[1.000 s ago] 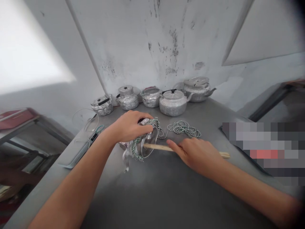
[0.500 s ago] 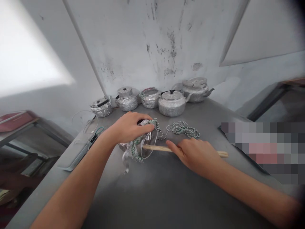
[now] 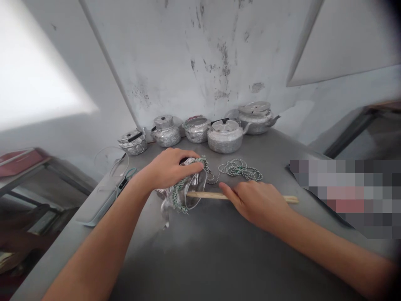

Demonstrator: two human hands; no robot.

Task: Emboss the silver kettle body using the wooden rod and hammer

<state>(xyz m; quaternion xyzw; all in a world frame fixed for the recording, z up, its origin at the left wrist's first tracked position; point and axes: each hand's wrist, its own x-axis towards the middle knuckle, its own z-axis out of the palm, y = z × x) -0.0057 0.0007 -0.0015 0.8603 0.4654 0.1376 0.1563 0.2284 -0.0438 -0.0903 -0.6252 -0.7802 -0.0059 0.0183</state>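
A small dented aluminium kettle (image 3: 196,190) lies tipped on its side, its round mouth facing right and its spout pointing down toward the table. Green and white cord (image 3: 178,198) is wrapped round its neck. My left hand (image 3: 172,169) grips the kettle from above, thumb near the rim. My right hand (image 3: 257,202) is closed round a wooden stick (image 3: 208,195), whose left end reaches into the kettle's mouth; that tip is hidden inside. A loose coil of the same cord (image 3: 239,169) lies on the table just behind my right hand.
Several aluminium kettles (image 3: 224,140) stand along the wall at the back of the grey table (image 3: 200,259). A pale flat device with cables (image 3: 105,205) lies at the left edge. On the right is a blurred-out flat object (image 3: 338,192).
The stick has shifted very slightly in my right hand, its tip still inside the kettle's mouth. My left hand and the kettle stay almost where they were.
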